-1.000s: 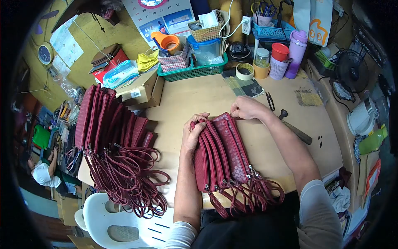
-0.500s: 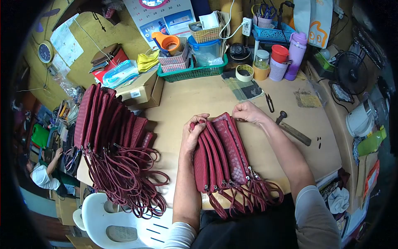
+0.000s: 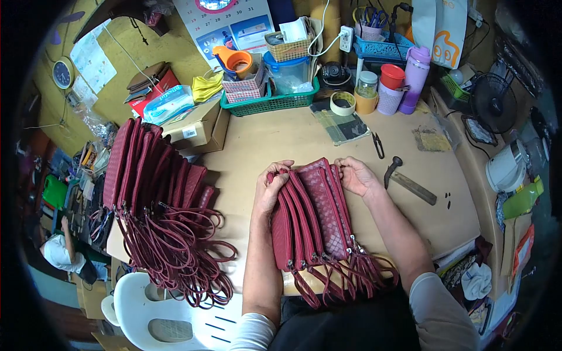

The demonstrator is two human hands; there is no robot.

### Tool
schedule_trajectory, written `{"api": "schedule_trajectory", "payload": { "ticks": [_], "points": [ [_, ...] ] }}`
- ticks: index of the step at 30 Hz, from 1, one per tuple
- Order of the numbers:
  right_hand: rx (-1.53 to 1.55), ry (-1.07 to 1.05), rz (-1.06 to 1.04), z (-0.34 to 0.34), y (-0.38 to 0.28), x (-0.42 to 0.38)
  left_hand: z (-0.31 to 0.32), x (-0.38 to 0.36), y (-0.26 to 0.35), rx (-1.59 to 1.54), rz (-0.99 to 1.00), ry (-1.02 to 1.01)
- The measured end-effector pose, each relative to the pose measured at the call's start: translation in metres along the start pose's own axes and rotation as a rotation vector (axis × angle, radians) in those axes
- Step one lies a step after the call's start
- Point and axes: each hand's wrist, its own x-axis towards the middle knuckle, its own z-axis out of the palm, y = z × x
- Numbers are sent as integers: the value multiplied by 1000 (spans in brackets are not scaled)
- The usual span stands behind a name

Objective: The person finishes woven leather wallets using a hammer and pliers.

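Note:
Several maroon woven-pattern zip pouches (image 3: 300,219) stand side by side before me, zippers along their edges and wrist straps hanging toward my body. My left hand (image 3: 270,186) is closed round the upper ends of the pouches on the left of this bunch. At the far right corner, my right hand (image 3: 355,175) has its fingers curled in a pinch on the edge of the outermost pouch (image 3: 329,205); the fingertips are partly hidden. To the left, a larger row of matching pouches (image 3: 143,169) fans out, its straps (image 3: 181,251) looping over the table's near edge.
A hammer (image 3: 413,186) and thread snips (image 3: 378,145) lie right of my right hand, near small dark pieces (image 3: 449,200). Behind are a tape roll (image 3: 342,103), a green basket (image 3: 269,104) and a cardboard box (image 3: 196,128). A white chair (image 3: 134,310) stands front left; another person (image 3: 61,251) sits beyond.
My right hand has come down slightly from the outermost pouch's top corner, turning its fingers against the edge. My left hand keeps its grip. The other person's arm has shifted.

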Motion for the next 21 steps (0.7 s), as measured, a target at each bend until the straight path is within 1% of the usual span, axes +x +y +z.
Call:
{"api": "schedule_trajectory", "payload": {
  "ticks": [2,4,5,6,7,8,10,11,12,14,15,17,18,20,21],
  "points": [
    [25,-19,-12,0,3,-1,1,0,1,9,4,-21],
    [45,26,-33,4,5,-2,11,-5,16,73,-7,65],
    [42,29,-32,5,5,-4,15,-4,21,446,189,137],
    [-125,136,-67,12,4,-7,18,-4,28,823,387,209],
    [-293,240,-110,19,0,-9,28,-8,52,1114,501,240],
    [-291,242,-118,27,-6,-9,39,-8,69,1114,507,234],
    [-881,278,-173,39,-19,-12,66,-3,86,742,218,-95],
    [-987,231,-186,43,-26,-12,77,6,81,879,347,-154],
    [-987,226,-185,41,-29,-6,85,20,69,882,346,-150],
    [-1168,162,-223,33,-31,4,94,45,42,1369,208,-274],
    [-1167,161,-234,34,-33,3,95,50,43,1375,217,-272],
    [-1367,141,-296,32,-37,-2,97,59,42,1280,-6,-403],
    [-1362,150,-303,26,-41,-5,97,59,39,1284,-1,-413],
    [-1872,599,-557,10,-54,-16,94,56,32,1174,17,-351],
    [-2033,826,-741,-5,-56,-21,92,55,27,1125,36,-328]
  ]
}}
